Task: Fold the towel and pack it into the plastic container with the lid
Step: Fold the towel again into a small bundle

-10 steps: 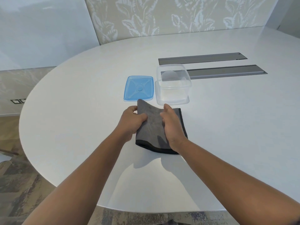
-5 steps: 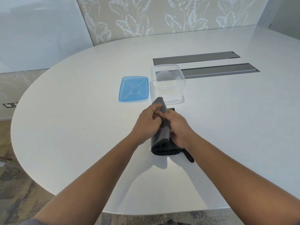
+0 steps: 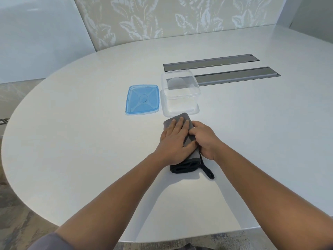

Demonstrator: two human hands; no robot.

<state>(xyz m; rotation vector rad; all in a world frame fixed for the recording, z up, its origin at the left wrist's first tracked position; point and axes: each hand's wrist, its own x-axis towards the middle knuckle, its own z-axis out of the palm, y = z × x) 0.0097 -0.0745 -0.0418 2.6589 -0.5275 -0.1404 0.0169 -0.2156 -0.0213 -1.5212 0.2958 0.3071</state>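
Observation:
A dark grey towel (image 3: 185, 166) lies folded into a narrow strip on the white table (image 3: 81, 141), its hanging loop trailing out at the near right. My left hand (image 3: 173, 141) rests flat on top of it, fingers spread. Against the strip's right edge, my right hand (image 3: 204, 139) has its fingers curled onto the cloth. Just beyond the towel's far end stands the clear plastic container (image 3: 180, 93), open and empty. Its blue lid (image 3: 142, 99) lies flat to the left of it.
Two long grey metal panels (image 3: 234, 75) are set into the tabletop behind and to the right of the container. The table's curved edge runs along the left and near side, with patterned floor below.
The towel has gone from a wide half-fold to a narrow strip. My left hand brought the left side over to the right and now lies flat on it.

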